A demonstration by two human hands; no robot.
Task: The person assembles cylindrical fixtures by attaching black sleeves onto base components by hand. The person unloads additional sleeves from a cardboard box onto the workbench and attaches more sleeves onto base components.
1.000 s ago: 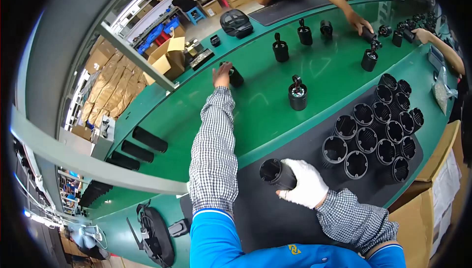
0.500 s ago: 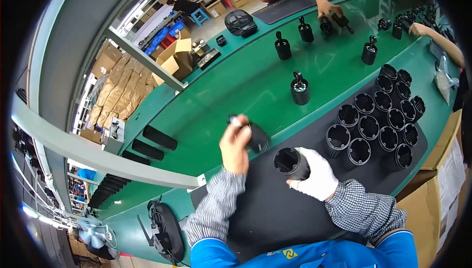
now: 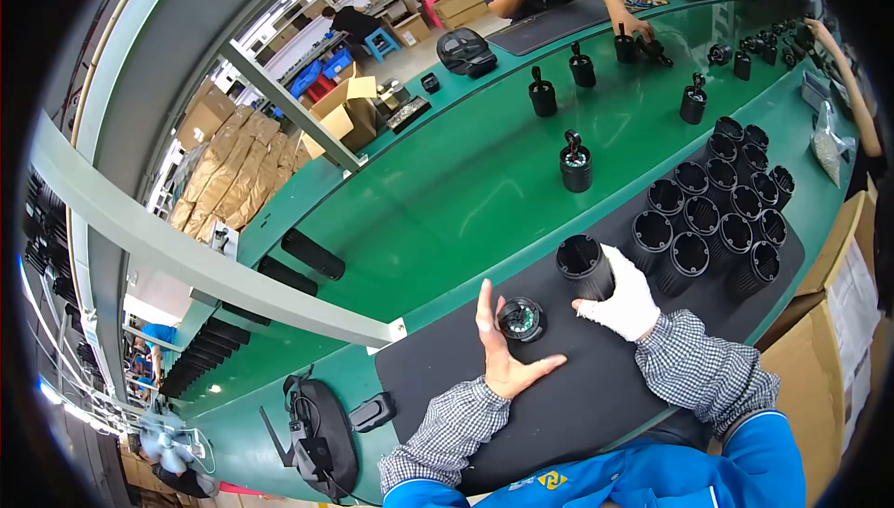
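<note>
Green belt (image 3: pixel 438 229) sweeps past the bench (image 3: pixel 363 373), a grey metal bar (image 3: pixel 242 270) cutting across its left end. On the black mat (image 3: pixel 577 406), the bare left hand (image 3: pixel 506 364) spreads open and empty just beside a round circuit-board unit (image 3: pixel 523 319); the gloved right hand (image 3: pixel 626 298) grips an open black cylinder (image 3: pixel 582 270), near clustered black housings (image 3: pixel 684 266).

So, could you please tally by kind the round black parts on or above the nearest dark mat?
Grouped open cylinders: 16
Held cylinder in the right hand: 1
Part with green inside, near the left hand: 1
Total: 18
</note>
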